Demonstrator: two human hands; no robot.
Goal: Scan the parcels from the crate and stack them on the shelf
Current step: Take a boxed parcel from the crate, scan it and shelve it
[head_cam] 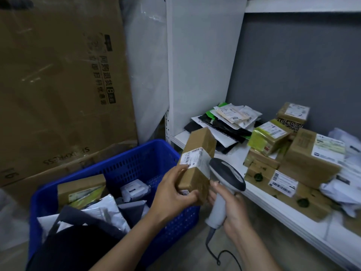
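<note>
Between the two hands, above the blue crate's [109,173] right rim, a taped brown parcel [197,163] is gripped at its lower end by the left hand [172,194]. The right hand [230,210] is wrapped round a grey scanner [226,177], its head touching the parcel. Beyond it, parcels [304,159] crowd the white shelf [259,196].

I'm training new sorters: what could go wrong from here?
The left hand grips the box by its lower end only; it may slip into the crate.
The scanner, in the right hand, sits beside the label, so the scan may miss.
Boxes crowd the shelf edge; stacking could dislodge one.
</note>
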